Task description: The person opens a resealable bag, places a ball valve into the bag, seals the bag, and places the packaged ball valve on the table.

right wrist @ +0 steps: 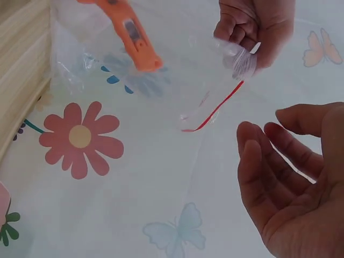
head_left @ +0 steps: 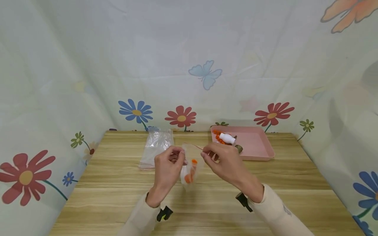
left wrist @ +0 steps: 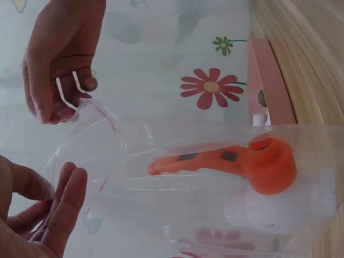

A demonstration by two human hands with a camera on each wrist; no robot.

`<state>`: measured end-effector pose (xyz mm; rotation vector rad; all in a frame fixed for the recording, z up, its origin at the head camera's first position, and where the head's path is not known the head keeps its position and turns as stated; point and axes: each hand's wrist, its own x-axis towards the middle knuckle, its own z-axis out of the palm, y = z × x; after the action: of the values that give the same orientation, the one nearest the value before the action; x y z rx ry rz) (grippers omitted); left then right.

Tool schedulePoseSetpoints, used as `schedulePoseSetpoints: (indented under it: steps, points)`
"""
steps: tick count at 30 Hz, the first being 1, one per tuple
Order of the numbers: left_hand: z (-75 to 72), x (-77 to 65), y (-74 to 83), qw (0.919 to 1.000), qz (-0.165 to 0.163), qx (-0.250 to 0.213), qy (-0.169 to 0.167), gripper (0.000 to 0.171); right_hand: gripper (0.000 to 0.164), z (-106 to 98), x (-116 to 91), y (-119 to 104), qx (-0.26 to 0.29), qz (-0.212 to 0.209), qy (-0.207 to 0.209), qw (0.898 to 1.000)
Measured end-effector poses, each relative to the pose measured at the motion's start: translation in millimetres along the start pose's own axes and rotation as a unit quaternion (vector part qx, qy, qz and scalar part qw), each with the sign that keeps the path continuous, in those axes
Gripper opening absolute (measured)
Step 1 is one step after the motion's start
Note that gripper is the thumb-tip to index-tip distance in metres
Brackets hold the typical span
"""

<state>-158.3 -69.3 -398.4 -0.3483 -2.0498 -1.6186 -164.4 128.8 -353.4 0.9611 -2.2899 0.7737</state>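
Note:
A clear plastic zip bag (left wrist: 140, 199) with a red line along its mouth hangs between the hands. Inside it lie an orange plastic piece with a long grip and round cup-like head (left wrist: 271, 166) and a white rounded thing (left wrist: 263, 207), blurred by the film. My left hand (head_left: 168, 167) pinches one side of the bag's mouth, the film bunched at its fingers in the right wrist view. On the other side, my right hand (head_left: 227, 164) pinches the far end of the red-lined edge between thumb and fingers. The mouth looks spread between them.
A stack of clear bags (head_left: 155, 147) lies at the table's back left. The pink tray (head_left: 257, 144) at the back right holds a white bottle-shaped piece (head_left: 227, 138), orange pieces (head_left: 217, 132) and a dark greenish piece (head_left: 239, 149). Behind the wooden table (head_left: 118, 186) hangs a flowered cloth.

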Motion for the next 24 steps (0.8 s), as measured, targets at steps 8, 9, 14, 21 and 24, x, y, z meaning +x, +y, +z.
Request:
schedulePoseSetpoints:
  steps: [8, 9, 14, 21, 24]
  points:
    - [-2.7, 0.9, 1.3, 0.999, -0.01, -0.036, 0.024, 0.007, 0.008, 6, -16, 4, -0.023, 0.066, -0.009, 0.997]
    - [-2.9, 1.0, 1.9, 0.9988, -0.007, -0.04, 0.026, 0.007, 0.01, 9, -17, 5, -0.024, 0.073, -0.016, 0.997]
    - [-4.0, 0.0, 4.1, 0.9976, -0.003, -0.062, 0.03, 0.01, 0.016, 21, -21, 7, -0.01, 0.087, -0.039, 0.995]
    - [-5.2, -1.4, 5.6, 0.995, -0.014, -0.098, 0.01, 0.013, 0.006, 29, -18, 7, 0.004, 0.062, 0.01, 0.998]
    - [-6.0, -0.7, 5.5, 0.9953, -0.017, -0.095, 0.005, 0.013, 0.005, 28, -17, 8, 0.005, 0.054, 0.031, 0.998]
